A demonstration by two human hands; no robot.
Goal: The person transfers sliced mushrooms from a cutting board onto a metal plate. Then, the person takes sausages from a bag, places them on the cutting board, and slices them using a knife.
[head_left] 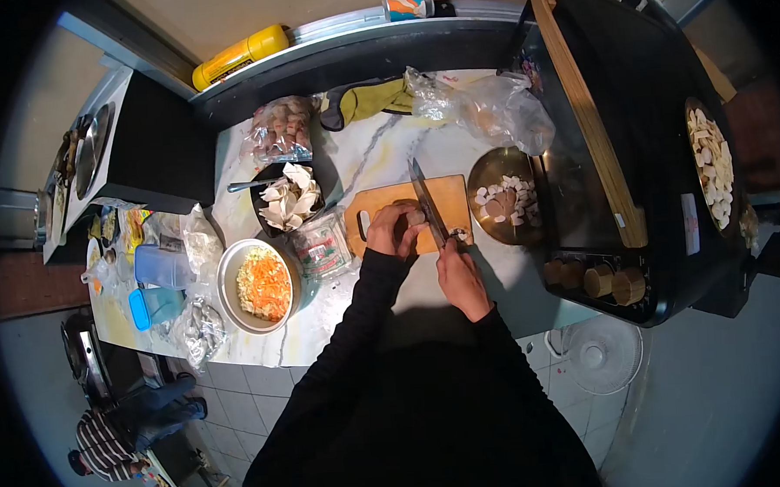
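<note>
My right hand (463, 284) is closed around the handle of a kitchen knife (429, 204), its long blade pointing away across a wooden cutting board (375, 199). Curled on the board, my left hand (394, 229) pins a small round piece of food (416, 218) against the blade's left side. Its exact kind is too small to tell. A small pale cut piece (458, 235) lies near the knife's handle end. Touching the board's right side is a round metal tray (487, 165) with pale slices and chunks in it.
Left stand a pot (227, 290) of shredded carrot and pale bits, a dark bowl (270, 221) of white pieces, and bags. A bag of brownish balls (282, 131) and green mitt (371, 103) lie behind. A black oven (612, 147) borders the right. Another person (111, 438) is lower left.
</note>
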